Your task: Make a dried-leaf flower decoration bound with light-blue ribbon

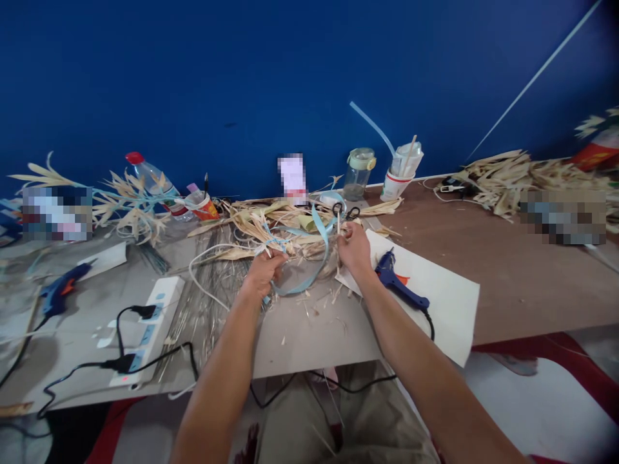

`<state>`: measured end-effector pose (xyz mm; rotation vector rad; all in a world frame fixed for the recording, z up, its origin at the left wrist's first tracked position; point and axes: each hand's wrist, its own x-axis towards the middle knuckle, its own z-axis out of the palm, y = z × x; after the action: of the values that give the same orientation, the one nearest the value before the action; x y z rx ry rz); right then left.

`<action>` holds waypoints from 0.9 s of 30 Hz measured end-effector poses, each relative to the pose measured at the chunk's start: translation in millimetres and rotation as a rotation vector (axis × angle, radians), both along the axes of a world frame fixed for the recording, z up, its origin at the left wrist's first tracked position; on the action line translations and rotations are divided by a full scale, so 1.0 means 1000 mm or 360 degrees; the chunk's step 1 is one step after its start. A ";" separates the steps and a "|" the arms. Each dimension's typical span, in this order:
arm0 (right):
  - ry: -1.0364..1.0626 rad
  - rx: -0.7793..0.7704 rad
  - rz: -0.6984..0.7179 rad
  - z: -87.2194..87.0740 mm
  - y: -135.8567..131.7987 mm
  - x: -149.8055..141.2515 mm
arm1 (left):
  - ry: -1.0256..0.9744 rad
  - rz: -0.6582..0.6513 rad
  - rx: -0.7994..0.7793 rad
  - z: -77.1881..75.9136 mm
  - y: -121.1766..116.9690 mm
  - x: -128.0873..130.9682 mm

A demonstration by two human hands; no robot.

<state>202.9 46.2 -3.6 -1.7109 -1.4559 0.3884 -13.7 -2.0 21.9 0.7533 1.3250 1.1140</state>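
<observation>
My left hand (265, 272) is closed around a thin blue-wrapped stem, with pale dried husk pieces (264, 248) at its top. From beside that hand a light blue ribbon (305, 283) loops to the right and up toward a pale blue roll (333, 196). My right hand (354, 248) is pinched closed just below a pair of black-handled scissors (354, 212); what its fingers hold is too small to make out. Dried husk strips (242, 216) are heaped behind both hands. Right of my right forearm, a blue glue gun (401, 283) rests on white card (449, 303).
A white power strip (162, 309) with black plugs and a second glue gun (62, 287) are at left. Thin wires (207, 283) lie left of my hand. Behind stand a red-capped bottle (149, 177), a jar (359, 174) and a cup (397, 185). More husks (522, 177) lie right.
</observation>
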 end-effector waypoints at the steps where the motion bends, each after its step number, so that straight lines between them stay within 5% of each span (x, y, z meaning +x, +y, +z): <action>1: -0.0019 0.0089 0.0014 0.001 -0.001 -0.001 | 0.0006 -0.0002 -0.0003 0.000 0.000 0.000; 4: -0.0133 0.0182 0.0237 0.005 -0.008 -0.009 | 0.0020 -0.0012 -0.0008 0.001 -0.001 0.000; 12: -0.0564 -0.0321 0.0476 0.011 -0.019 -0.021 | -0.0008 -0.0028 0.0000 0.002 -0.001 -0.001; 21: -0.0333 0.0024 0.1233 0.016 -0.028 -0.031 | -0.0035 0.0004 0.0032 0.002 0.000 -0.003; 24: -0.0308 -0.0037 0.1188 0.017 -0.030 -0.033 | -0.0035 0.0002 0.0033 0.002 0.000 -0.002; 27: -0.0198 -0.0042 0.0860 0.015 -0.027 -0.030 | -0.0015 -0.0003 0.0025 0.001 -0.001 -0.001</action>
<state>173.2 18.9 11.9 -1.3584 -2.0109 0.5951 -15.0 -2.5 23.4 0.7595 1.3087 1.1264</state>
